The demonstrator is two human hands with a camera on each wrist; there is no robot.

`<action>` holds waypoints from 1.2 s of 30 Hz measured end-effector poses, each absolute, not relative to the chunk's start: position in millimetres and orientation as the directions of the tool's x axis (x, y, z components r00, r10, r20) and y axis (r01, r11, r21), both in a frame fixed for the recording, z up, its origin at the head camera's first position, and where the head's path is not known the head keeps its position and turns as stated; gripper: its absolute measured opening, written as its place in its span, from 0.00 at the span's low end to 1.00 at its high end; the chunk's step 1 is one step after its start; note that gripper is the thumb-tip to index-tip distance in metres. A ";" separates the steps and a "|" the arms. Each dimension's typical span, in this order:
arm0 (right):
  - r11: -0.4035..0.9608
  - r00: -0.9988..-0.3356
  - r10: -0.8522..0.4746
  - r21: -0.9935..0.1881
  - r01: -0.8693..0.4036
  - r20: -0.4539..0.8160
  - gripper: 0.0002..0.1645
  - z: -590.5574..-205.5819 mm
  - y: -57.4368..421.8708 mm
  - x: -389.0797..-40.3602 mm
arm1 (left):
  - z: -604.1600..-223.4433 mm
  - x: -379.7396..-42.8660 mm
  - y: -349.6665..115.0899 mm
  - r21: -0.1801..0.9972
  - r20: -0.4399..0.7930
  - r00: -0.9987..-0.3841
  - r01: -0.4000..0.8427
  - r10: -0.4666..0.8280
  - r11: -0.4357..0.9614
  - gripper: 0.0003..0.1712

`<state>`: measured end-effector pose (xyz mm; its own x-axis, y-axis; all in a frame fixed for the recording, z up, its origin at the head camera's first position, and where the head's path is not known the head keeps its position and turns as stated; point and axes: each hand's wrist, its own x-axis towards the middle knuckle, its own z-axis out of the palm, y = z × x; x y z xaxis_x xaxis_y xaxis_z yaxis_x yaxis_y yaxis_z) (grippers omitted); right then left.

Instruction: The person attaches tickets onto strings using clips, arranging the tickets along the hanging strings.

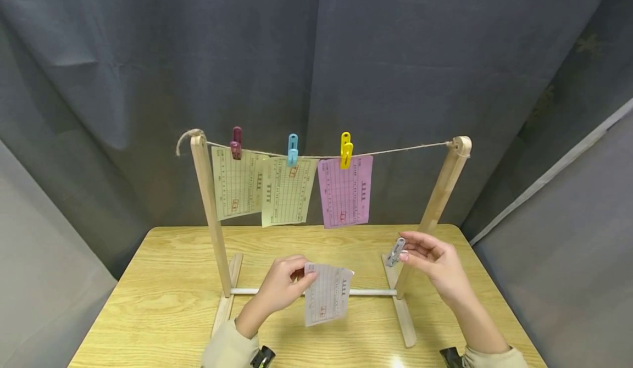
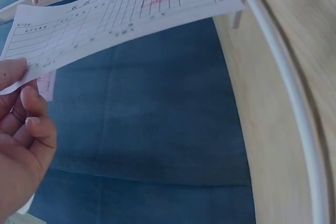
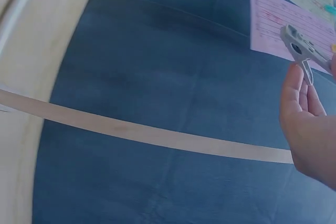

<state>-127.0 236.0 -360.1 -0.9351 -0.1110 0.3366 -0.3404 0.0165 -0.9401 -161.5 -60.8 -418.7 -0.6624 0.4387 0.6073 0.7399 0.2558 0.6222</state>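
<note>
My left hand point(image 1: 283, 284) pinches the upper left corner of a white printed slip point(image 1: 326, 296), which hangs in front of the rack's lower bar. In the left wrist view the white slip point(image 2: 121, 22) stretches away from my thumb. Over by the right post, my right hand point(image 1: 440, 263) holds a grey clothespin point(image 1: 395, 251) between thumb and fingers. The right wrist view shows that clothespin point(image 3: 302, 51) close up, in front of the pink slip. On the twine point(image 1: 395, 151) hang two yellow slips point(image 1: 237, 184) and a pink slip point(image 1: 346, 192), below maroon, blue and yellow clothespins point(image 1: 346, 149).
A wooden rack with a left post point(image 1: 211, 214), a right post point(image 1: 440, 192) and a white lower bar point(image 1: 371, 292) stands on the wood-grain table point(image 1: 148, 302). Its right foot point(image 1: 405, 324) lies near my right forearm. Dark grey curtain point(image 1: 316, 55) hangs behind.
</note>
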 end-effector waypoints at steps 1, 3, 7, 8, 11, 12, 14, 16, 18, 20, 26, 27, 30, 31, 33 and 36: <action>0.007 -0.931 -0.117 -0.938 -0.348 0.345 0.21 -356.9 236.1 -127.3 | -416.7 -161.7 -59.2 0.625 0.608 -0.663 0.739 0.437 0.252 0.13; -0.009 -0.923 -0.133 -0.932 -0.363 0.361 0.21 -350.5 236.6 -126.9 | -413.4 -162.0 -56.0 0.629 0.612 -0.660 0.740 0.437 0.237 0.11; -0.004 -0.897 -0.163 -0.910 -0.415 0.410 0.21 -337.5 238.9 -127.0 | -407.7 -162.1 -47.7 0.638 0.614 -0.650 0.743 0.447 0.203 0.09; 0.010 -0.892 -0.161 -0.903 -0.429 0.422 0.20 -334.0 239.5 -127.4 | -406.5 -162.4 -45.3 0.637 0.614 -0.647 0.744 0.452 0.200 0.09; 0.047 -0.878 -0.161 -0.885 -0.464 0.451 0.20 -323.7 241.2 -129.5 | -402.5 -163.5 -37.6 0.634 0.609 -0.643 0.747 0.465 0.201 0.10; 0.055 -0.874 -0.162 -0.880 -0.472 0.459 0.19 -320.3 241.5 -130.1 | -400.9 -163.8 -35.1 0.632 0.609 -0.641 0.748 0.467 0.203 0.10; 0.070 -0.866 -0.158 -0.869 -0.489 0.475 0.20 -313.5 241.5 -131.2 | -397.5 -164.4 -30.8 0.633 0.609 -0.642 0.747 0.466 0.203 0.09; 0.085 -0.859 -0.156 -0.860 -0.504 0.488 0.20 -306.8 240.7 -131.9 | -393.5 -165.0 -27.5 0.632 0.615 -0.641 0.749 0.459 0.199 0.09; 0.115 -0.859 -0.143 -0.854 -0.508 0.492 0.21 -300.2 239.1 -132.2 | -389.6 -166.2 -24.9 0.624 0.630 -0.637 0.756 0.445 0.197 0.10; 0.142 -0.858 -0.133 -0.848 -0.511 0.495 0.21 -293.9 237.9 -132.4 | -385.2 -167.4 -22.9 0.613 0.648 -0.629 0.765 0.430 0.196 0.12; 0.167 -0.850 -0.110 -0.834 -0.526 0.515 0.20 -278.3 238.7 -133.4 | -373.8 -171.7 -17.9 0.598 0.686 -0.614 0.781 0.390 0.179 0.15; 0.155 -0.847 -0.112 -0.832 -0.532 0.520 0.20 -276.7 239.1 -133.8 | -372.6 -172.9 -17.2 0.597 0.692 -0.611 0.784 0.386 0.171 0.14; 0.119 -0.837 -0.118 -0.829 -0.546 0.534 0.20 -271.9 239.8 -134.6 | -368.3 -175.9 -15.7 0.593 0.706 -0.602 0.791 0.374 0.153 0.13; 0.110 -0.833 -0.117 -0.826 -0.552 0.541 0.21 -270.2 239.8 -134.7 | -366.8 -176.9 -15.2 0.592 0.709 -0.599 0.792 0.371 0.149 0.12; 0.099 -0.825 -0.115 -0.820 -0.564 0.554 0.21 -266.3 239.7 -134.6 | -363.2 -178.5 -13.7 0.587 0.713 -0.597 0.795 0.368 0.154 0.11; 0.084 -0.811 -0.109 -0.808 -0.584 0.575 0.21 -259.9 239.3 -134.7 | -356.0 -180.2 -10.2 0.584 0.710 -0.602 0.793 0.365 0.171 0.06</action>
